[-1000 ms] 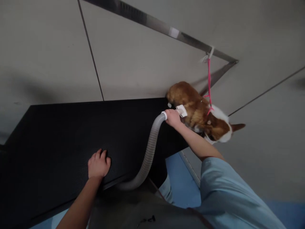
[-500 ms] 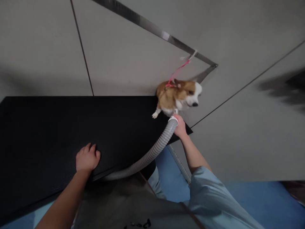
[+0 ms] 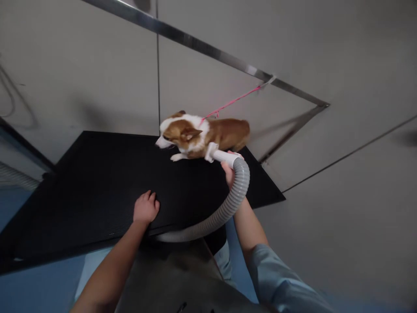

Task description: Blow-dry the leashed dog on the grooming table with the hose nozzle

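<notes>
A brown-and-white dog (image 3: 224, 132) is on the black tabletop (image 3: 107, 169) by the wall, its head turned left. A pink leash (image 3: 236, 101) runs from its neck up to a metal bar. My right hand (image 3: 229, 171) is closed around the white dryer nozzle (image 3: 224, 157), whose wide tip is at the dog's side; whether it touches the fur I cannot tell. From the nozzle a grey ribbed hose (image 3: 224, 213) curves down past the table's front edge. My left hand (image 3: 145, 207) lies on the tabletop near that edge, holding nothing, fingers partly spread.
A metal bar (image 3: 208, 48) crosses above the table and meets a slanting post (image 3: 293, 131) at the right. Panelled grey wall (image 3: 342, 187) stands behind. Another ribbed hose (image 3: 18, 176) is at the far left, over blue floor (image 3: 42, 280).
The dog has turned from facing right to facing left, and its leash is pulled longer. My right hand has swung the nozzle to point left. My left hand still rests on the table.
</notes>
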`<action>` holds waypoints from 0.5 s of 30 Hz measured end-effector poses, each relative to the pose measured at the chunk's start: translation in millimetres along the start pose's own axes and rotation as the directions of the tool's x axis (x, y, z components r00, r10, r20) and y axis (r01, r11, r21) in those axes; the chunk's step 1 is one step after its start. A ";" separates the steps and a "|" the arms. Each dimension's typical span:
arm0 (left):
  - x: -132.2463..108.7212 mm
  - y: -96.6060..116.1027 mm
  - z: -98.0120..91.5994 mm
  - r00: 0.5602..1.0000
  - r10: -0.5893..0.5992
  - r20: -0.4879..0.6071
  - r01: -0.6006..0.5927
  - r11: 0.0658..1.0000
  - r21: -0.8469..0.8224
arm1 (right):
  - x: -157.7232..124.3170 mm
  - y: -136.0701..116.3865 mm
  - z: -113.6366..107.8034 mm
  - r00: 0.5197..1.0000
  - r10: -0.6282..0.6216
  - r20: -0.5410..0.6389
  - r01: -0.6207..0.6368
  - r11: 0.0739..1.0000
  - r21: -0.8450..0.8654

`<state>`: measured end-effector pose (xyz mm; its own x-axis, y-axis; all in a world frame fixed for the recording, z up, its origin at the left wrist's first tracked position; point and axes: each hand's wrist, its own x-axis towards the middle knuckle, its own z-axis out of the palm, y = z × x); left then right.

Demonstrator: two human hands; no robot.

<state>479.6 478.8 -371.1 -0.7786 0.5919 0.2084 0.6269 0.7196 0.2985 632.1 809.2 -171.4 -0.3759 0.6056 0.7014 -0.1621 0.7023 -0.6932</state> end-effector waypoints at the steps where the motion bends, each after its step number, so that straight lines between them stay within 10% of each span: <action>1: 0.0 0.4 0.3 1.000 -0.002 -0.006 0.002 1.000 0.005 | -1.0 -2.4 10.6 0.998 0.010 -0.055 -0.009 1.000 0.015; 7: 0.2 3.4 0.2 1.000 0.004 -0.021 -0.002 0.997 0.080 | -5.2 -26.5 60.0 0.971 0.030 0.239 -0.079 0.976 0.201; 11: 0.1 6.7 -3.5 1.000 -0.015 -0.009 0.016 0.996 0.084 | 8.1 -35.4 85.9 0.994 0.098 -0.048 -0.083 0.967 0.242; 15: -0.1 10.0 -7.3 1.000 -0.030 -0.004 0.031 0.997 0.067 | 26.9 -32.0 108.5 0.970 0.040 0.239 -0.107 0.956 0.274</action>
<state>485.7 483.3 -361.4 -0.7974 0.5684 0.2027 0.6032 0.7600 0.2420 528.2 762.4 -148.3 -0.5891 0.5259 0.6135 -0.3653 0.5039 -0.7827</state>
